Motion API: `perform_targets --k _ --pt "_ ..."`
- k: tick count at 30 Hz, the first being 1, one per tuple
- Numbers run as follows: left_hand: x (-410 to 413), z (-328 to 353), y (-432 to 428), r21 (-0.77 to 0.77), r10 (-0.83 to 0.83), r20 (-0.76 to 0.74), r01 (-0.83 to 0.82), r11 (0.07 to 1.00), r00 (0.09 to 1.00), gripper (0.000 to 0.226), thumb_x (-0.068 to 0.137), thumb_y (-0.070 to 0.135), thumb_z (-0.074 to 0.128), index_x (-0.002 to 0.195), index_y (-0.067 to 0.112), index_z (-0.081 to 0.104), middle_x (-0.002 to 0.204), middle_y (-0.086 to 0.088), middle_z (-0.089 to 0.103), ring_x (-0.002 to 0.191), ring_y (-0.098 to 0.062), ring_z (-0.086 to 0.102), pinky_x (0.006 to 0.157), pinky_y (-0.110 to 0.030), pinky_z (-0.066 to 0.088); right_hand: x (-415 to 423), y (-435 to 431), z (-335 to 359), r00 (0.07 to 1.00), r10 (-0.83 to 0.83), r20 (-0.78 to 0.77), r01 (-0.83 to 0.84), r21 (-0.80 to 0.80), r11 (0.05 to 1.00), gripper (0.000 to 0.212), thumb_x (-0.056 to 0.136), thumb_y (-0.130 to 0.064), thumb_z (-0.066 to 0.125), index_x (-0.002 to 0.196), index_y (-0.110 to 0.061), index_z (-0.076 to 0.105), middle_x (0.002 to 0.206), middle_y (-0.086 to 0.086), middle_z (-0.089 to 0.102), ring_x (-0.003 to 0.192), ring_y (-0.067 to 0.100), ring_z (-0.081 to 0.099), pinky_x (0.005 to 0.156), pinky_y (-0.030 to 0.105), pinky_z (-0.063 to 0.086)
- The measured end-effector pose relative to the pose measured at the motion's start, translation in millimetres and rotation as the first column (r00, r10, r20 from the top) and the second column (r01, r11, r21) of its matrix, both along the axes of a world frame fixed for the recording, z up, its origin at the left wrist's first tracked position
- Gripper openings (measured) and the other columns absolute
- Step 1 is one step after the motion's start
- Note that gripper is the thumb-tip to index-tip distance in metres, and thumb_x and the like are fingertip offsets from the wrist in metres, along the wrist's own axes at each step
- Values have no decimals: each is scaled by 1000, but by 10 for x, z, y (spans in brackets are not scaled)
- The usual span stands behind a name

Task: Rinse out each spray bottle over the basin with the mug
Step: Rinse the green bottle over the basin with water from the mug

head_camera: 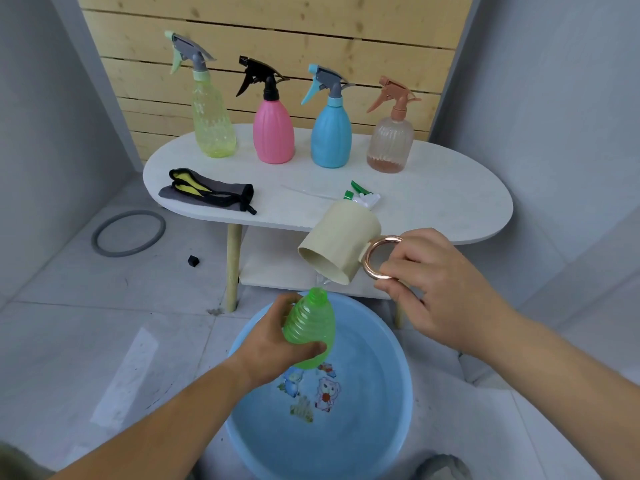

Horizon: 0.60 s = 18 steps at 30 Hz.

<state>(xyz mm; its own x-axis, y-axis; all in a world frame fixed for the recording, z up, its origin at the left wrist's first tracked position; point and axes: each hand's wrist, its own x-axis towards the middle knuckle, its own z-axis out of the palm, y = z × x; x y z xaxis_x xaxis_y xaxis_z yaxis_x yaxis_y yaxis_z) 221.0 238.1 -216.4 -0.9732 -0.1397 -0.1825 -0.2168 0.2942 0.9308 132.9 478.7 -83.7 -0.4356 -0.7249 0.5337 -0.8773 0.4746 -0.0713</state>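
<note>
Left hand (273, 344), ribbed green bottle (310, 327); right hand (446, 292), ring-handled mug (341, 244)

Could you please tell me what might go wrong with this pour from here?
The green bottle has a narrow neck beneath the wide mouth of the mug, so water may miss and run over the left hand, though likely into the basin. The right hand grips the tilted mug only by its ring handle, so it could swing or slip.
</note>
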Motion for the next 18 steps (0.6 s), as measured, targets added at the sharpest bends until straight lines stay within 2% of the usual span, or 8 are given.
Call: perform_targets --k 7,8,10,11,13,15,17,18 --pt "3 11 -8 1 14 -8 -14 1000 1000 83 53 49 88 125 39 50 117 7 64 108 -10 63 89 -36 60 9 -43 -90 995 57 -78 -51 86 995 26 96 -25 54 84 -9 71 84 4 57 91 29 51 88 33 45" --pt "3 13 -10 7 21 -9 -21 1000 1000 82 53 48 88 125 40 51 116 8 64 108 -10 64 89 -35 60 19 -53 -116 998 48 -33 -46 74 996 26 96 -26 54 85 -10 71 84 2 57 91 26 51 88 31 44" --pt "2 11 -22 12 37 -9 -36 999 999 79 54 47 89 123 41 52 115 9 65 106 -8 65 89 -36 60 66 -90 -166 983 -21 182 21 6 1000 27 95 -31 54 87 -15 73 82 -3 58 87 19 52 84 26 43" --pt "3 9 -29 11 44 -6 -44 999 999 76 55 44 90 122 41 52 114 9 66 105 -8 65 88 -36 60 95 -116 -181 939 -75 336 93 -38 995 26 96 -33 54 88 -17 74 81 -5 60 83 15 53 80 24 43" --pt "12 -9 -48 6 61 1 -61 998 998 72 59 37 91 120 40 53 112 8 66 103 -8 65 87 -36 60 106 -163 -232 757 -184 627 276 -51 960 25 97 -33 57 84 -22 74 74 -8 65 72 10 56 69 22 44" --pt "26 -40 -71 11 78 10 -78 997 997 70 64 30 93 121 37 54 110 6 66 101 -9 66 86 -35 60 32 -187 -386 547 -259 796 414 11 910 28 98 -32 58 77 -19 71 71 -4 70 68 19 62 65 31 49" --pt "41 -79 -96 24 84 31 -84 996 996 69 68 25 92 124 34 54 110 3 67 98 -9 67 82 -29 58 -64 -217 -611 328 -238 914 498 47 866 31 98 -27 58 77 -8 69 73 4 72 69 31 64 71 42 56" --pt "49 -102 -103 35 86 40 -88 996 995 68 69 22 92 125 33 54 110 3 67 96 -7 67 79 -26 57 -103 -233 -747 214 -213 953 529 71 846 31 99 -24 58 76 -5 67 71 8 69 66 30 62 72 46 57"
